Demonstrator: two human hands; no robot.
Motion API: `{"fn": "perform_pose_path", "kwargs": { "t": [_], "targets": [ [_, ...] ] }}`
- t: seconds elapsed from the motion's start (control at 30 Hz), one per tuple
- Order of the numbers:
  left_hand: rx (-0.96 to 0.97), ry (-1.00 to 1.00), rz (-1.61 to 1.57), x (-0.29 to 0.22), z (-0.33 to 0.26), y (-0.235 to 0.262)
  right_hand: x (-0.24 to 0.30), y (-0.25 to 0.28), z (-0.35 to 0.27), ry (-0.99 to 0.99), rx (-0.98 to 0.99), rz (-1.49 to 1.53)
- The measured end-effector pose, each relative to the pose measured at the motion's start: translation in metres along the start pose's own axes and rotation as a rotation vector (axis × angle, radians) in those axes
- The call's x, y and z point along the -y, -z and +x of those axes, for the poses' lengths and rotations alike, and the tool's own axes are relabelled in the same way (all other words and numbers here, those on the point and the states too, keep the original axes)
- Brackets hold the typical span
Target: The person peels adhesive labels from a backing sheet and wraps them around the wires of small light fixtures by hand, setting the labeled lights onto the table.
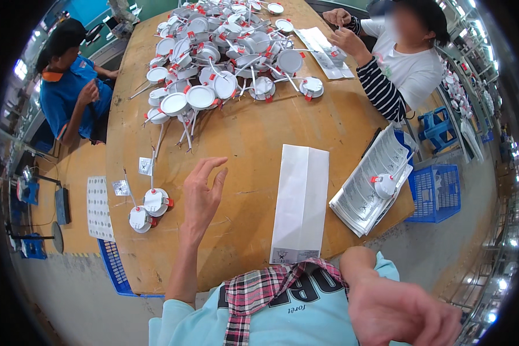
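My left hand (pixel 202 193) hovers above the table, fingers bent and apart from the thumb, with nothing in it. To its left lie two round white downlights (pixel 156 202) with red clips; silver labels (pixel 121 187) are on their wires. My right hand (pixel 403 314) is raised off the table's right front edge, close to the camera. Its fingers look curled but are blurred, and I cannot tell whether it holds anything. Between my arms a folded white paper sleeve (pixel 301 199) lies flat. A stack of label sheets (pixel 370 179) sits farther right, with one downlight (pixel 384 185) on top.
A large heap of downlights (pixel 213 63) covers the far table (pixel 254 130). Co-workers sit at the far left (pixel 75 92) and far right (pixel 409 63), the right one beside another white sheet (pixel 323 52). Blue crates (pixel 435 193) and a perforated white tray (pixel 100 207) flank the table.
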State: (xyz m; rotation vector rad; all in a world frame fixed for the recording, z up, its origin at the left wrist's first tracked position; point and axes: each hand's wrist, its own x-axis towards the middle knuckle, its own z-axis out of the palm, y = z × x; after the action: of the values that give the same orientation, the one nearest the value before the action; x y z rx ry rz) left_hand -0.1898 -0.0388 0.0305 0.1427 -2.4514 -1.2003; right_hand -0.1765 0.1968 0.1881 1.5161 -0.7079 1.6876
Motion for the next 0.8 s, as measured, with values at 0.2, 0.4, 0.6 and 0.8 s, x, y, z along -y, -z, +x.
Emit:
{"fn": "perform_pose_path", "kwargs": {
  "t": [0.2,0.4,0.6,0.8],
  "targets": [
    [0.019,0.018,0.066,0.011,-0.001,-0.003,0.015,-0.003,-0.002,0.098,-0.158,0.095],
    [-0.075,-0.056,0.16,0.054,0.039,0.008,0.015,-0.006,-0.004,-0.045,-0.075,0.161],
    [-0.306,-0.238,0.634,0.116,0.11,0.024,0.022,-0.006,-0.007,-0.088,-0.127,0.212],
    [-0.18,-0.197,0.809,0.155,0.143,0.033,0.004,-0.022,-0.005,0.009,-0.297,0.315]
  ]
}}
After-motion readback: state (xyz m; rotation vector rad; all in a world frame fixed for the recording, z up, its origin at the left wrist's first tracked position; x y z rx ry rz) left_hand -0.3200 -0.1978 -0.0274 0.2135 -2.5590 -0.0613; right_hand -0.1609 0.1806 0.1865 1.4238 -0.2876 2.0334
